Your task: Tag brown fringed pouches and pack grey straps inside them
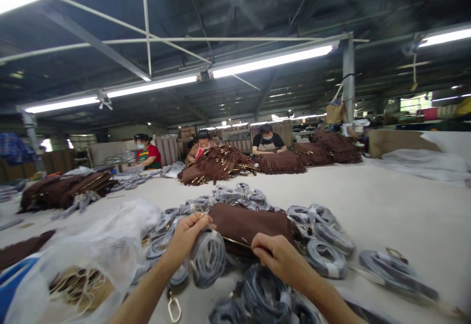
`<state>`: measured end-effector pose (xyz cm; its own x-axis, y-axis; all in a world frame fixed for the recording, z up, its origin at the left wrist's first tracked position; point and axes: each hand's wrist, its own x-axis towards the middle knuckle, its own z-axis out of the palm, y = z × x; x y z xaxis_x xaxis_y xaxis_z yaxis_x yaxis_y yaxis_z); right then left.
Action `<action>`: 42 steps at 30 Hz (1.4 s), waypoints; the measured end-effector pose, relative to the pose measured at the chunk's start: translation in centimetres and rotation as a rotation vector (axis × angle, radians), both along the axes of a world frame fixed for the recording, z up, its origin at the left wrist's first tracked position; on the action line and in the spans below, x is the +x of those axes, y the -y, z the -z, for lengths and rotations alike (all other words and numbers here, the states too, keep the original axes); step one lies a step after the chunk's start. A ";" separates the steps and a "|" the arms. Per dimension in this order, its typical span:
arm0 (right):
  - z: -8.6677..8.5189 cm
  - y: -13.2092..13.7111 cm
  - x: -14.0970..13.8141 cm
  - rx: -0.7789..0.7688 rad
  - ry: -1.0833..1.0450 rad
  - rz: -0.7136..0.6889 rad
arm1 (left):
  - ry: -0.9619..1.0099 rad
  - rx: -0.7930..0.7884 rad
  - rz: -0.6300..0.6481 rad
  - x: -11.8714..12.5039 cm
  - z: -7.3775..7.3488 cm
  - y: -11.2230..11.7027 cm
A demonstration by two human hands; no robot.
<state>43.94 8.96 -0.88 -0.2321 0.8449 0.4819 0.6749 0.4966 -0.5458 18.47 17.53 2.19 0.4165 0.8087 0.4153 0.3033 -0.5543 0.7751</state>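
Note:
A brown fringed bag [253,222] with a gold zip along its near edge lies in front of me on a pile of coiled straps. My left hand [193,230] is closed in a pinch at the bag's left end, with a thin gold metal ring [198,210] showing at the fingertips. Just below that hand is a plastic-wrapped grey strap coil [208,259]; whether it joins the ring I cannot tell. At the bag's zipped front edge, my right hand [277,256] is closed, its fingertips on the edge. Any zip pull there is hidden.
Wrapped strap coils [326,258] surround the bag on the white table [401,211]. A translucent plastic bag [110,240] holding cords stands at left. Brown bags are heaped [217,162] at the table's far side, where several people sit.

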 end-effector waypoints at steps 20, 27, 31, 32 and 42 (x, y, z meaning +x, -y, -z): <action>1.5 -1.1 -0.9 0.014 -0.508 0.134 | -0.094 0.087 -0.085 7.3 5.8 3.1; 2.1 -1.3 -0.7 -0.037 -0.495 0.122 | -0.229 0.245 -0.016 7.8 5.8 3.8; 2.0 -1.2 -0.5 -0.092 -0.545 0.140 | -0.291 0.122 0.139 6.9 5.7 3.5; 2.1 -1.3 -0.5 -0.120 -0.575 0.139 | -0.314 0.103 0.169 6.7 5.7 3.4; 1.9 -1.5 0.2 -0.201 -0.635 0.131 | -0.245 0.269 -0.185 6.2 5.5 3.1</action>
<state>44.14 10.45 -2.80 0.1547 0.9341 0.3217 0.2404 0.2802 -0.9293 24.64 14.44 -3.36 0.3872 0.7553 0.5288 0.5749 -0.6461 0.5020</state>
